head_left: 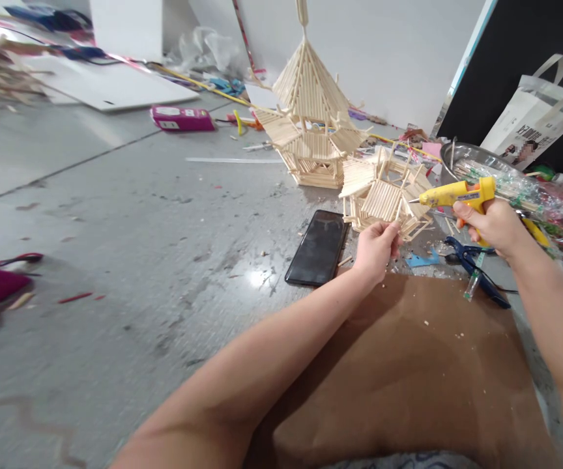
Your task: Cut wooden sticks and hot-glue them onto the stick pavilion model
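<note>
Pale wooden sticks, glued side by side into slatted panels, are making up the small model (384, 195) that's sitting on the grey floor just beyond both hands. It's looking lopsided and half-built. Flat ribbed panels are tilting at different angles and a few loose uprights are poking out the top.

The left hand (376, 251) is pinching its fingertips together on a thin stick (401, 207), which is rising from the pinch and leaning against the model's near side. The right hand (494, 225) is wrapping tight around the handle of a yellow glue gun (457, 193). The nozzle is pointing left toward the upper part of that stick and sitting close to it, though I can't tell if it's actually touching.

Just left of the pinching hand a black phone (318, 247) is lying screen-up. Right under the gun hand a blue-handled tool (472, 260) is lying on the floor. Farther out past the model, a taller pagoda (311, 111) of the same sticks is standing upright. Nearer than both hands, a brown board (408, 365) is spreading out between the forearms.
</note>
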{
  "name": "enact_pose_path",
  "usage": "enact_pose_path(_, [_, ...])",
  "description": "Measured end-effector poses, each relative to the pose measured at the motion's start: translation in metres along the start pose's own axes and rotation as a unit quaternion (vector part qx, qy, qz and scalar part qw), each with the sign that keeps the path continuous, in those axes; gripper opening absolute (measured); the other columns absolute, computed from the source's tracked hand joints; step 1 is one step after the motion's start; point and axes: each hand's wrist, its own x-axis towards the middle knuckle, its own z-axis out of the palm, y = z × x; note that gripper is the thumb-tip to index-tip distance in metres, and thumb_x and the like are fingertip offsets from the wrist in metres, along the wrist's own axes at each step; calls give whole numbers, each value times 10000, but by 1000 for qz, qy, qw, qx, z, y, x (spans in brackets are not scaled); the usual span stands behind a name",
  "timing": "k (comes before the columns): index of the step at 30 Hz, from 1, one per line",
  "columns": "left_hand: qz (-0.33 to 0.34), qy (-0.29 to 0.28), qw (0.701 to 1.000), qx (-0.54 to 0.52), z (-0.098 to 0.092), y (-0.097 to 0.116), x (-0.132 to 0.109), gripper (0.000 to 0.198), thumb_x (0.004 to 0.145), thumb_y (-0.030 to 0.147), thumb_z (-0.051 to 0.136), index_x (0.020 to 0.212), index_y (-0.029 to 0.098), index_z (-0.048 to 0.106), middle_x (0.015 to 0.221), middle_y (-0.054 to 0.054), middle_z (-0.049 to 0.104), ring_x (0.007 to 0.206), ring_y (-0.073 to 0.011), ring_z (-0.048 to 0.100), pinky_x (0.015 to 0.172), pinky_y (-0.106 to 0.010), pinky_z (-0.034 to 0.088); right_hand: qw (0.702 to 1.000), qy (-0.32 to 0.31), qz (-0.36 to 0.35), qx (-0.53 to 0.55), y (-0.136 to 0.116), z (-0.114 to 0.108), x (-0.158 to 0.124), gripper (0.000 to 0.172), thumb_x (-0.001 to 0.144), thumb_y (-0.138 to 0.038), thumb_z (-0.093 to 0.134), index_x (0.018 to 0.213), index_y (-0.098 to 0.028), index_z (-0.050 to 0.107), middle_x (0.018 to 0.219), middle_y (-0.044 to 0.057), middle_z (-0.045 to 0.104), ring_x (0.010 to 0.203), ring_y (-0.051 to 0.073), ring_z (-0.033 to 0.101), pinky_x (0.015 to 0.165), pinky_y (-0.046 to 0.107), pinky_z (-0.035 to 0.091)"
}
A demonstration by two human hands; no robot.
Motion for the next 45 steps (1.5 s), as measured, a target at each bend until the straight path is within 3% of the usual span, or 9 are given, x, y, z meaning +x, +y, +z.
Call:
enact_pose_path(5, [-29, 5, 999, -24, 0, 3, 2, 233, 741, 240, 560, 563, 153, 437, 448, 46, 501, 303, -20, 381, 331, -166, 283, 999, 20, -19, -46, 1, 3, 3, 373, 721, -549, 535, 797, -192, 612, 587, 13, 567, 374, 77, 407, 377, 267, 320])
enact_pose_path(13, [-28, 11, 999, -35, -1, 2, 6, 227, 717, 257, 569, 561, 152, 442, 432, 48, 504, 302, -23, 387, 325, -158, 287, 994, 40, -69, -80, -2, 7, 5, 340, 730, -522, 530, 737, -188, 596, 585, 31, 566, 573, 156, 539, 463, 281, 367])
enact_pose_path(19, [-21, 7, 1000, -22, -1, 2, 10, 215, 700, 261, 571, 552, 148, 463, 429, 42, 508, 294, -31, 391, 318, -167, 283, 987, 65, -66, -134, -13, 12, 4, 325, 731, -506, 531, 663, -192, 581, 580, 40, 555, 627, 181, 555, 530, 308, 393])
enact_pose_path(30, [-22, -1, 1000, -22, -3, 1, 12, 214, 717, 256, 567, 569, 150, 454, 437, 42, 507, 305, -30, 399, 326, -168, 282, 971, 87, -82, -208, -11, 20, 8, 341, 721, -532, 524, 749, -203, 609, 676, 68, 605, 694, 236, 582, 606, 358, 408])
enact_pose_path(45, [-21, -16, 999, -40, -7, 5, 13, 130, 647, 158, 603, 594, 139, 486, 458, 31, 500, 342, -39, 400, 376, -198, 295, 963, 109, -110, -220, -6, 19, 9, 378, 708, -568, 518, 769, -209, 617, 683, 69, 607, 698, 234, 575, 600, 350, 407])
